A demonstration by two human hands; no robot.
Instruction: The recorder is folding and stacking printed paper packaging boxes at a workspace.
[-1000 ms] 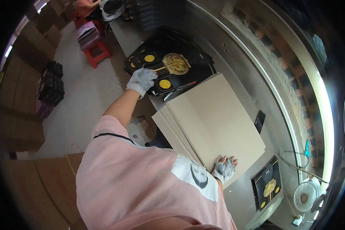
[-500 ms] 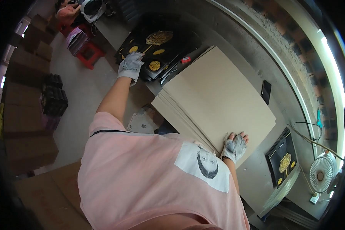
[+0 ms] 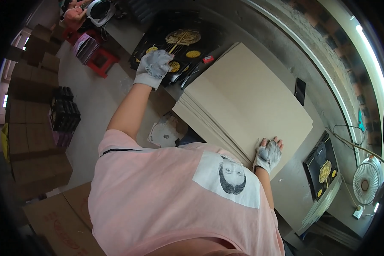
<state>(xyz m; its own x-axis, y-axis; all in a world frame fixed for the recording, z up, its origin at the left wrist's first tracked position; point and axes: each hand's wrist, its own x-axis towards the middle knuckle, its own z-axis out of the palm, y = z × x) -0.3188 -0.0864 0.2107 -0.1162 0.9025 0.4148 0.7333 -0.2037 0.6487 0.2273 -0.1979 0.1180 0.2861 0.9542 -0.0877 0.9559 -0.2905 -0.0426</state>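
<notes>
My left hand (image 3: 157, 68), in a grey-white glove with bare fingertips, is over the near edge of a pile of black printed sheets (image 3: 196, 40) with gold designs. Its fingers are bent and partly hidden under the glove, so whether they grip a sheet is unclear. My right hand (image 3: 269, 154), gloved the same way, rests palm down with fingers spread on a stack of beige cardboard sheets (image 3: 247, 98). The stack lies slantwise on the grey table, its near-left edges slightly fanned.
A small red box (image 3: 208, 59) sits between the piles. A phone (image 3: 300, 91), a black-and-gold printed panel (image 3: 322, 170) and a white fan (image 3: 365, 184) are on the right. Cartons (image 3: 36, 136) and a red stool (image 3: 103, 59) stand at left. Another person (image 3: 74, 16) sits far left.
My left hand has shifted right, farther over the black sheets, partly covering a gold circle. My right hand stays on the cardboard. The whole view has shifted slightly.
</notes>
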